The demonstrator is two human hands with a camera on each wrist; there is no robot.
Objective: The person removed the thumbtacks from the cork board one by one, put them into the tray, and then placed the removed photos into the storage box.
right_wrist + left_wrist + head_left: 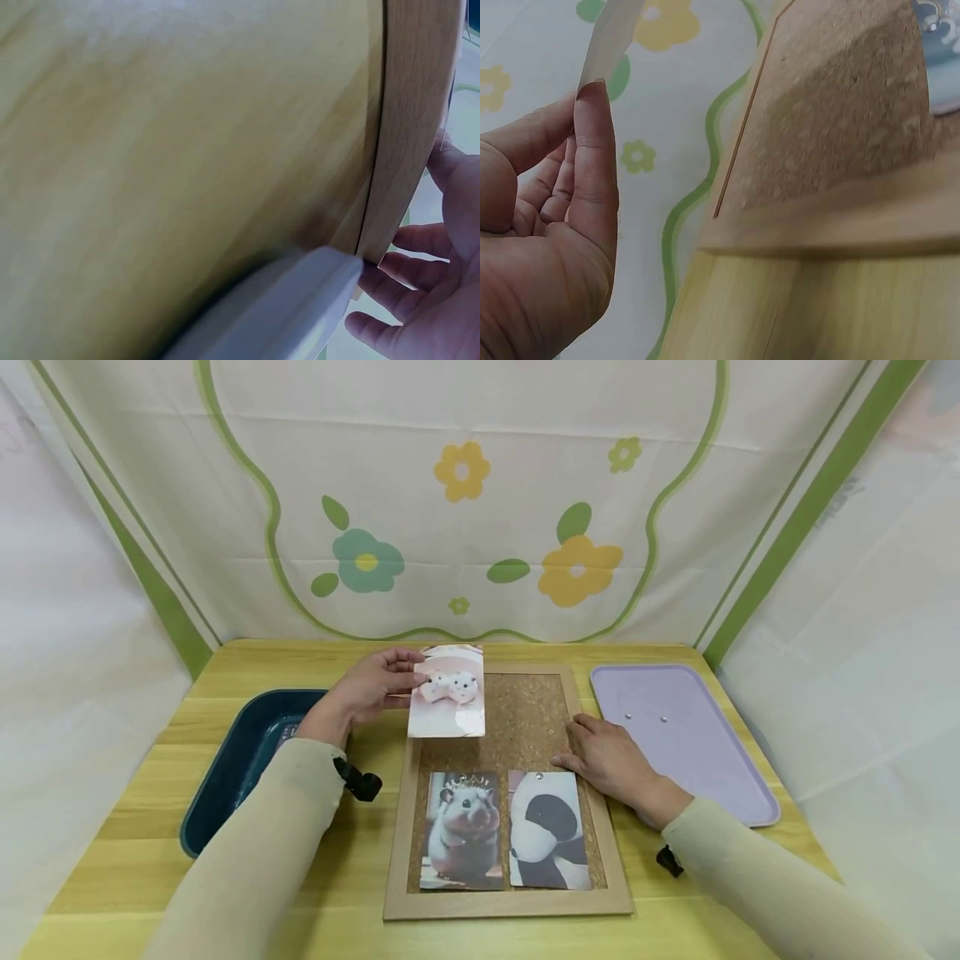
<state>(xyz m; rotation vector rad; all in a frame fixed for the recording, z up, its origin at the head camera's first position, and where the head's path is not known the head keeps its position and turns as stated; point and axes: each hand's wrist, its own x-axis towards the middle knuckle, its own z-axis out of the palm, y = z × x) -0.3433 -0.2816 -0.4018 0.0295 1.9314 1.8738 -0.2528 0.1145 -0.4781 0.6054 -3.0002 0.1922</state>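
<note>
My left hand (375,683) pinches the left edge of a photo card (448,720), which shows two small white figures on pink. The card is held over the upper left of a wood-framed cork board (525,714). In the left wrist view, thumb and fingers meet at the card (609,45), seen nearly edge-on. My right hand (611,758) rests on the board's right frame, fingertips touching the wood (416,112) in the right wrist view. On the lower half of the board are a crowned hamster photo (465,839) and a black-and-white plush photo (546,839), each with a pin at its top.
A dark teal tray (213,793) stands at the left, partly covered by my left arm. To the right lies a lilac tray (697,760) bearing two small pins (663,720). A flowered white curtain (465,552) hangs behind the wooden table (135,877).
</note>
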